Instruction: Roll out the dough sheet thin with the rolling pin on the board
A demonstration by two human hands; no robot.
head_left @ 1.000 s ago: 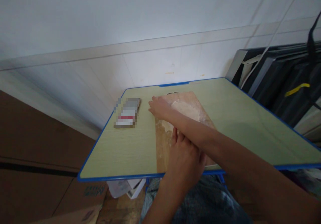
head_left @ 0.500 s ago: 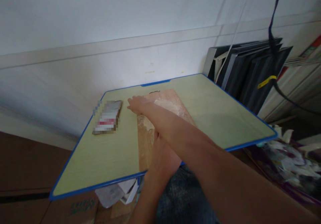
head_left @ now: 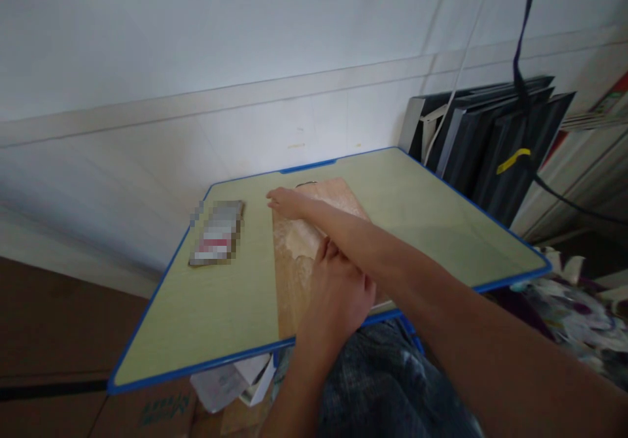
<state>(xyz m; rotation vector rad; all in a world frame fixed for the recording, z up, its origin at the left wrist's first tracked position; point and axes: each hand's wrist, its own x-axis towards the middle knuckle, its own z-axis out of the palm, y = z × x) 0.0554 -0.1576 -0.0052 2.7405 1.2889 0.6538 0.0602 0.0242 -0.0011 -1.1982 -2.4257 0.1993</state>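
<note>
A wooden board (head_left: 289, 304) lies on the table, dusted with flour, and a thin flattened sheet of dough (head_left: 298, 240) spreads over it. My right arm crosses over from the right. At the board's far left edge my right hand (head_left: 287, 202) is bent downward, fingers curled; what lies under it is hidden. My left hand (head_left: 338, 287) is closed over the near part of the board, below the right forearm, with its thumb uppermost. Whatever it grips is covered by the hand and forearm.
The folding table (head_left: 240, 307) has a pale green top and a blue rim. A blurred-out flat item (head_left: 216, 234) lies on its left. Dark panels (head_left: 483, 144) lean on the wall at right; a dark strap (head_left: 521, 91) hangs before them. Cardboard boxes (head_left: 147, 408) stand below.
Both hands have shifted to the right across the board, staying about the same distance apart. More of the left hand's back and thumb shows now. The camera view has moved slightly.
</note>
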